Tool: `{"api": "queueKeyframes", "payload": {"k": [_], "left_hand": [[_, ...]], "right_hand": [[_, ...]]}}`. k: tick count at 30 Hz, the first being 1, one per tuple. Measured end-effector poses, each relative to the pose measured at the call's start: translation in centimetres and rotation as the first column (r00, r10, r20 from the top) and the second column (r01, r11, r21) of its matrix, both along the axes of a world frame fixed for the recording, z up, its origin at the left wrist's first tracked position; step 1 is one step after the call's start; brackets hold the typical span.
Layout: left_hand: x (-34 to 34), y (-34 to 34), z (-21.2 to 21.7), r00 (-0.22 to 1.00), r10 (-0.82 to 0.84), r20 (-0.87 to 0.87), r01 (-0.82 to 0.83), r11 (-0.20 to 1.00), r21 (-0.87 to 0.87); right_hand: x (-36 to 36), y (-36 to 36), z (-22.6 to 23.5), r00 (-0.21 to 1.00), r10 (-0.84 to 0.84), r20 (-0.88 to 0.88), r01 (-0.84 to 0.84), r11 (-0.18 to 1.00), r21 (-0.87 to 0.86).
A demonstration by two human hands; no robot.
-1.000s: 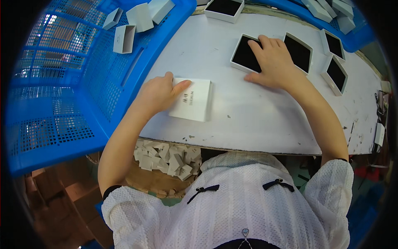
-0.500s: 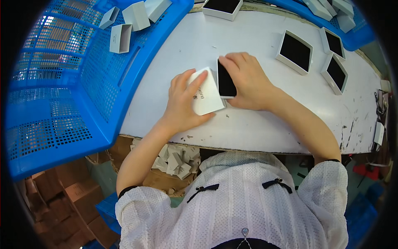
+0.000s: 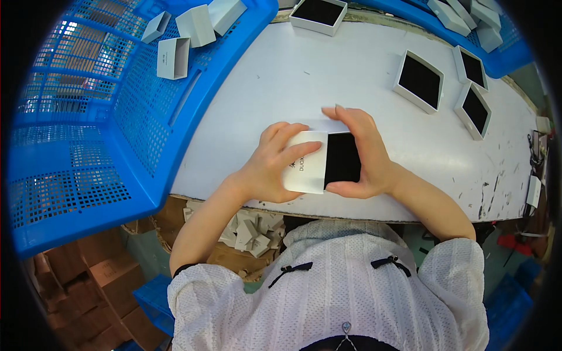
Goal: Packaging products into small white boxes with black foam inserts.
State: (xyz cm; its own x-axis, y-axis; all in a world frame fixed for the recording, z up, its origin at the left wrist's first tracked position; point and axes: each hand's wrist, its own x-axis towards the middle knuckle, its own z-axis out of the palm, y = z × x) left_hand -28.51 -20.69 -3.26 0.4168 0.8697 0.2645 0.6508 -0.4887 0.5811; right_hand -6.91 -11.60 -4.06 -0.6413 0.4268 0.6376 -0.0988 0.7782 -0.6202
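Near the front edge of the white table, my left hand (image 3: 278, 164) is closed around a white printed box sleeve (image 3: 310, 176). My right hand (image 3: 370, 158) grips a white box tray with a black lining (image 3: 342, 159) from its right side. The tray's left part is hidden inside the sleeve, while its black lining shows between sleeve and palm. Both pieces lie level and in line with each other. On the right of the table are several more black-lined trays, among them one tray (image 3: 420, 81); another tray (image 3: 318, 16) rests at the far edge.
A large blue perforated basket (image 3: 193, 111) on the left holds several white sleeves (image 3: 174, 58). Another blue basket (image 3: 497, 64) with white boxes stands at the far right. Below the table's front edge, a cardboard carton (image 3: 225, 257) contains many small white pieces.
Both hands have come nearer to me and slightly right with the two pieces. Sleeve and tray, tilted and barely overlapping before, are now straight, with the tray partly inside the sleeve.
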Motion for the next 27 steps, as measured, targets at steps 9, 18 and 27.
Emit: {"api": "queueKeyframes", "payload": {"k": [9, 18, 27], "left_hand": [[-0.7, -2.7, -0.7, 0.969, -0.078, 0.235, 0.062, 0.995, 0.075], [-6.3, -8.3, 11.1, 0.725, 0.160, -0.670, -0.522, 0.762, -0.383], [-20.6, 8.0, 7.8, 0.226, 0.530, -0.817, -0.393, 0.817, 0.421]], "right_hand": [[-6.2, -4.2, 0.9, 0.938, 0.234, -0.257, -0.217, 0.972, 0.093], [-8.1, 13.1, -0.1, 0.941, -0.309, 0.139, 0.209, 0.852, 0.481], [-5.8, 13.5, 1.4, 0.643, -0.437, 0.629, 0.038, 0.839, 0.543]]}}
